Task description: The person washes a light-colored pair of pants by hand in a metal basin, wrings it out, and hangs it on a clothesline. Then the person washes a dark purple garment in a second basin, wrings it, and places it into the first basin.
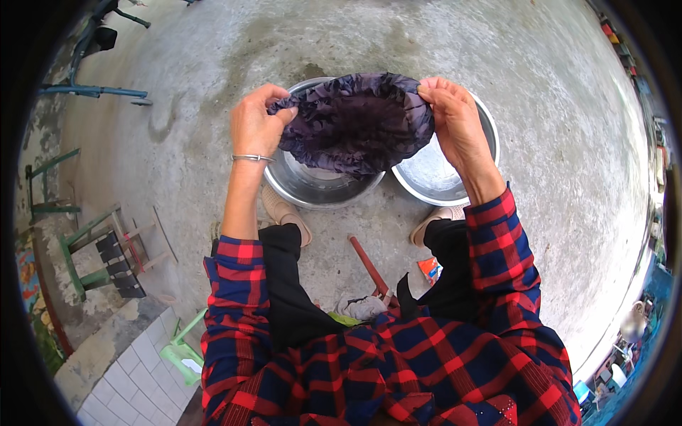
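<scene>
Stretched between my two hands is a dark purple patterned cloth [355,124] with a gathered, ruffled rim. Its wide opening faces me, and I cannot tell what kind of article it is. My left hand [259,121], with a silver bangle at the wrist, pinches the rim's left end between thumb and fingers. The right end is gripped by my right hand [453,117]. Below the cloth stand two metal basins on the floor: the left basin [323,195] is largely covered by it, while the right basin [433,174] shows a light, shiny inside.
Between my feet lies a red-brown stick-like handle [367,263]. A small orange packet [430,270] is near my right leg. Far left are a green-framed chair [92,259] and blue metal legs [92,91]. A pale green stool [183,351] stands lower left. Assorted items line the right edge.
</scene>
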`<state>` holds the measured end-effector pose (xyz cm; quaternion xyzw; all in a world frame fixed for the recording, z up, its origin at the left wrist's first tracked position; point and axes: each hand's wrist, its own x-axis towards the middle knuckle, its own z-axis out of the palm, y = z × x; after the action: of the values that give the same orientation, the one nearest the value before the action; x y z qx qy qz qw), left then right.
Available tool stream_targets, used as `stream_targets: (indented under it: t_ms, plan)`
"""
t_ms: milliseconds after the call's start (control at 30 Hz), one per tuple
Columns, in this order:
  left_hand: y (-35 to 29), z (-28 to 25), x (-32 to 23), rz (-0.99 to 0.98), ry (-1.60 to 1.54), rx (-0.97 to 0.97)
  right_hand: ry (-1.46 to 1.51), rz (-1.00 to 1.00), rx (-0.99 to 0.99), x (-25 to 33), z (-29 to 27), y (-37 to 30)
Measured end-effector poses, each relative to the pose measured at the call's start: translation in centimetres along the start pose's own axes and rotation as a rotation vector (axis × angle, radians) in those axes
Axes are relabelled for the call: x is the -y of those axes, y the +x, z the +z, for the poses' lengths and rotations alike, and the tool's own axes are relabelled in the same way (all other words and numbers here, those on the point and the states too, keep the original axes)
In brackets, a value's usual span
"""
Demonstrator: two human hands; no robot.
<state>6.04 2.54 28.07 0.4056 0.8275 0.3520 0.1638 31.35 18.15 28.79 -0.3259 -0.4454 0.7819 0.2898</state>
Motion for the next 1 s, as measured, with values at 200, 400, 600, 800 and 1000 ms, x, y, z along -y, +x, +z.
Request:
stream_targets:
  t_ms: [200,400,600,800,1000]
  plan:
    - [-0.4,0.9,0.7,-0.043,0.134,0.319,0.055,0.046,0.095,-0.1,1.1,-0.4]
    - [-1.0,1.4,-0.5,0.119,-0.382,0.507,0.040,0.073,0.204,-0.4,2.2,-0.9]
    - [-2.3,1.9,-5.4,-0.120,-0.843,0.734,0.001,0.097,0.307,-0.8,2.7,-1.1]
    - [-2.0,1.8,-4.2,-0.222,-0.907,0.788,-0.194,0.044,0.298,-0.4,3.0,-1.4]
    - [-2.5,2.7,-4.2,-0.275,-0.937,0.823,-0.463,-0.079,0.326,-0.4,3.3,-1.8]
